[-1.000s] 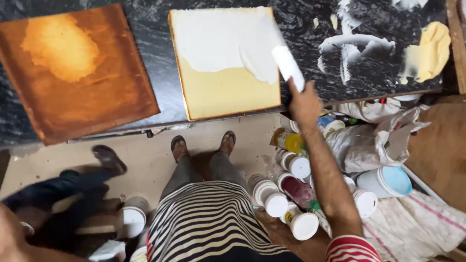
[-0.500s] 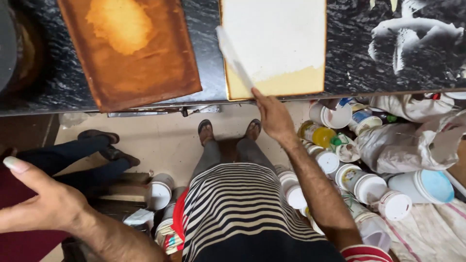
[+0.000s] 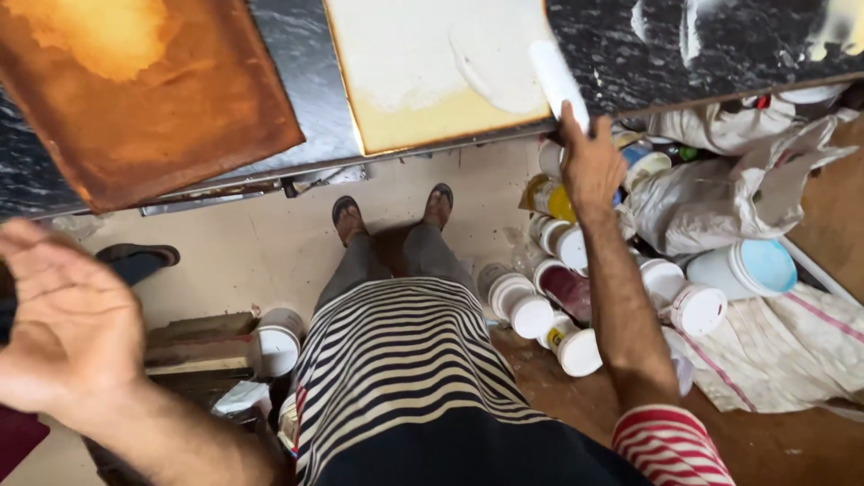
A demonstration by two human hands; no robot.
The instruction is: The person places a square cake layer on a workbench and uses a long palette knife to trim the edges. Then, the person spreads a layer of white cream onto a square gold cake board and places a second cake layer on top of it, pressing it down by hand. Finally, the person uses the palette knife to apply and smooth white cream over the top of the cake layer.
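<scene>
Gripping a white scraper (image 3: 558,83) in my right hand (image 3: 589,162), I press its blade flat against the lower right corner of the cream canvas (image 3: 432,76), right where wet white paint meets the bare yellowish strip along the bottom edge. The blade overhangs the canvas's right side onto the black marbled tabletop (image 3: 720,49). My left hand (image 3: 67,315) hangs apart from everything, palm up, fingers spread wide, holding nothing, well out to the left over the floor. A rusty orange canvas (image 3: 144,99) lies left of the cream one, a strip of dark table between them. Below the table's front edge, the pale floor between my sandalled feet (image 3: 391,211) and the table is open, but white-lidded paint jars (image 3: 531,315) and crumpled cloths (image 3: 720,189) crowd tightly under my right arm.
</scene>
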